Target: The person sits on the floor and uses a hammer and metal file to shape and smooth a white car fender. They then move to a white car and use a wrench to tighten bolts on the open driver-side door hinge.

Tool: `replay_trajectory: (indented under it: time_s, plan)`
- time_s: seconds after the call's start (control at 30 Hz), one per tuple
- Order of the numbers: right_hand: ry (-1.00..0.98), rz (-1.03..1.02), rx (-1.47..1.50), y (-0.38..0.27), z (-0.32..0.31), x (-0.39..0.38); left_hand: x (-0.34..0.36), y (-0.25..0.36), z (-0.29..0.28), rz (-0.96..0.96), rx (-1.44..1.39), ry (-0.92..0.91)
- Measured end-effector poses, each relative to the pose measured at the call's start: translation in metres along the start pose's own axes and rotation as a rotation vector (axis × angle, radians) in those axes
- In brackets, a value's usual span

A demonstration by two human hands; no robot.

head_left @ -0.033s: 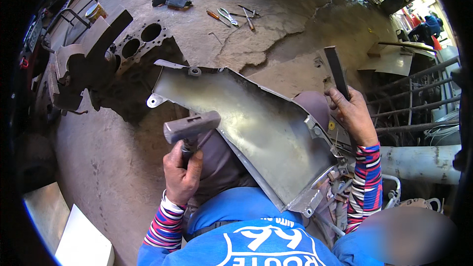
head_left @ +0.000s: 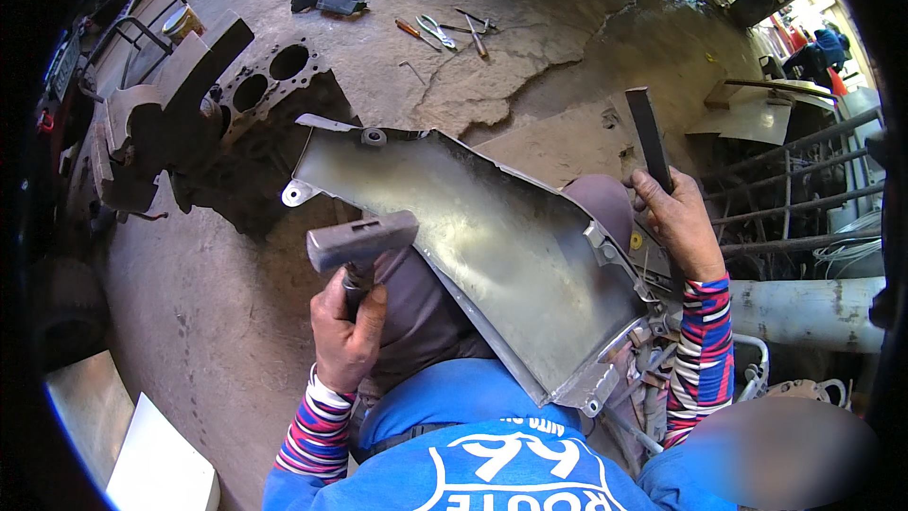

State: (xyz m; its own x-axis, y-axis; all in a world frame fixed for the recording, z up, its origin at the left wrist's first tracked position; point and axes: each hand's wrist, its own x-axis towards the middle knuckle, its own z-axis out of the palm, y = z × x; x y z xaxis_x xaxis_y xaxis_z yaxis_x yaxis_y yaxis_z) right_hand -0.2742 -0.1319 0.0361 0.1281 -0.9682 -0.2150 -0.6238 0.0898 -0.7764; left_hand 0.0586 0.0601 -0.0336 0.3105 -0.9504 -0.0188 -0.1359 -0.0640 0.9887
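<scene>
A sheet-metal car panel (head_left: 492,237), bare grey and shiny inside with folded edges, lies slanted across my legs. My left hand (head_left: 345,341) is closed round the handle of a hammer (head_left: 362,238), whose block-shaped metal head is raised at the panel's near left edge. On the other side, my right hand (head_left: 683,227) grips a dark flat bar (head_left: 648,128) that points up and away. The bar stands apart from the panel, beyond its right end. Part of the bar is hidden in my palm.
On the concrete floor ahead lie pliers (head_left: 437,32), screwdrivers (head_left: 412,34) and a black part (head_left: 328,0). To the left stands an engine block (head_left: 260,90). Metal bars (head_left: 794,208) and a white pipe (head_left: 804,314) lie at the right. A white panel (head_left: 161,459) is at lower left.
The hammer in my left hand has shifted slightly to the left. My right hand and its bar are almost unmoved, and the panel stays in place.
</scene>
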Motion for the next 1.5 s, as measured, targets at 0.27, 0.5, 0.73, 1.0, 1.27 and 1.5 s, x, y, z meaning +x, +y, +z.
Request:
replay_trajectory:
  time_s: [0.27,0.5,0.73,1.0,1.27,1.5]
  plan:
    - [-0.265,-0.131,-0.068,-0.022,0.039,0.011,-0.004,-0.004,-0.016,-0.171,-0.195,0.014]
    - [-0.315,-0.337,-0.484,-0.038,0.061,0.028,-0.012,-0.024,-0.029,-0.256,-0.381,0.406]
    - [-0.172,-0.362,-0.268,-0.068,0.001,0.004,-0.013,-0.092,-0.066,-0.377,-0.465,0.49]
    - [0.03,-0.162,-0.156,-0.072,-0.036,-0.026,-0.024,-0.278,-0.068,-1.025,-0.721,0.292]
    - [0.167,-0.09,0.253,-0.059,-0.053,-0.052,-0.045,-0.339,-0.067,-0.764,0.224,0.208]
    - [0.167,0.047,0.397,-0.066,-0.06,-0.052,0.048,-0.067,-0.059,0.029,0.04,0.221]
